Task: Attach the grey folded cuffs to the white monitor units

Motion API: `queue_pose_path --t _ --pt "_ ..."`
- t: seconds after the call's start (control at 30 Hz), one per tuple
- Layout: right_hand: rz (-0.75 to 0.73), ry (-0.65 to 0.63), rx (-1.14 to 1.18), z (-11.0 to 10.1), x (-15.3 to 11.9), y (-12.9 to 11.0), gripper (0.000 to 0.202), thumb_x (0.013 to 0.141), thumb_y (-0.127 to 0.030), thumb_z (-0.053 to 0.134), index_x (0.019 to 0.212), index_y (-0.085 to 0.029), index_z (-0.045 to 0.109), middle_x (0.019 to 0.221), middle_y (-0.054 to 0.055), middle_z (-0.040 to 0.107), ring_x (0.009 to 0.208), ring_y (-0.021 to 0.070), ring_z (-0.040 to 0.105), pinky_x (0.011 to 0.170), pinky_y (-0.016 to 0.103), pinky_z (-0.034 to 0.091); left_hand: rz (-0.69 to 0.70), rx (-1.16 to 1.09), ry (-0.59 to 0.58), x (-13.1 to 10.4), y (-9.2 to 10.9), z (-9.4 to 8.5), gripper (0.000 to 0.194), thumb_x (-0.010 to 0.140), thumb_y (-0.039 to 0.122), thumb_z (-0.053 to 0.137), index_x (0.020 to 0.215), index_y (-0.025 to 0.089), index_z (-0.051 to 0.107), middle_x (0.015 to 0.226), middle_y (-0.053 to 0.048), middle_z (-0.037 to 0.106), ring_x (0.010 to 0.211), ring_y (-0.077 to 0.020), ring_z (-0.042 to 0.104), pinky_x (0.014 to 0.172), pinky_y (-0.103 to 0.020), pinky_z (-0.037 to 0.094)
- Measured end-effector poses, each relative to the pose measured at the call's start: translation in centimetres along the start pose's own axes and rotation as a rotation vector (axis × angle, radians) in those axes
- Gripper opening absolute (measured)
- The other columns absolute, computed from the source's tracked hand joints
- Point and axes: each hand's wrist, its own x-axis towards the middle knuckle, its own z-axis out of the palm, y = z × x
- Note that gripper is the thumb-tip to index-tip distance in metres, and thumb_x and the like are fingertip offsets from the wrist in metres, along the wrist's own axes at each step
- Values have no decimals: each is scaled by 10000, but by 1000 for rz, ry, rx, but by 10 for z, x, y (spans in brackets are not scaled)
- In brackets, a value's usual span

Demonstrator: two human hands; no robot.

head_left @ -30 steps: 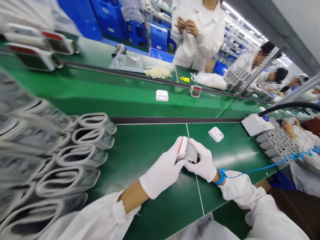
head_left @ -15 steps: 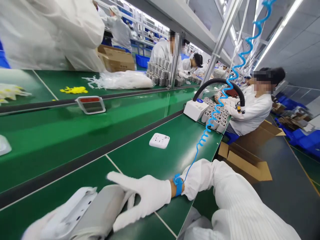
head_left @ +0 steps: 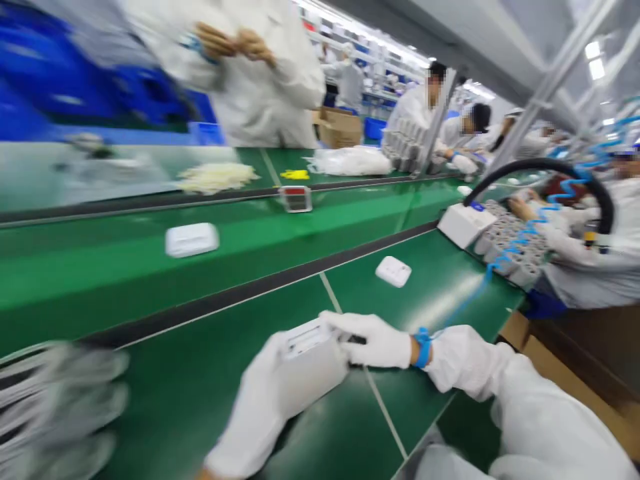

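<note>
The cuff, a grey roll with a white unit along its upper edge, is held between the two gloved hands, above the green table. Its left end is gripped by the left hand, which is wrapped against that side. Its right end is met by the right hand: the upper finger is laid over the top corner, next to the unit, and a dark gap is left between that finger and those below. Whether the cuff is pinched by the right hand cannot be told, as the lower fingertips are partly hidden. A blue strap is worn on the right wrist. Beyond the right hand, well apart from the cuff, a white case is laid flat on the table. To the left of the left hand, more cuffs are stacked, blurred. Another white case is seen on the belt, across the dark rail from both hands.
</note>
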Motion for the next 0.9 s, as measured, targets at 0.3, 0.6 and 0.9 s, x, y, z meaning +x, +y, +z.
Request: queue_pose_path --t 0.3,0.6,0.9 --pt "-43 36 64 5 -6 7 678 973 -276 647 1600 -175 410 1367 124 671 1113 213 711 1041 363 562 -261 -578 188 -11 38 -5 374 790 524 742 860 156 743 902 -51 785 835 -218 694 840 -339 563" --pt "68 -7 124 -3 -4 13 653 979 -331 638 1590 -233 429 1355 31 698 1199 229 696 1124 384 510 -110 -310 219 -17 33 -9 357 826 538 699 777 187 655 800 -20 704 733 -186 615 699 -310 518" --pt "-13 -19 90 -8 -5 5 532 1022 -387 591 1529 -238 529 1474 8 604 1321 214 634 1174 306 470 425 239 154 -25 17 -17 319 719 225 819 987 214 647 949 -33 735 830 -226 705 731 -352 572"
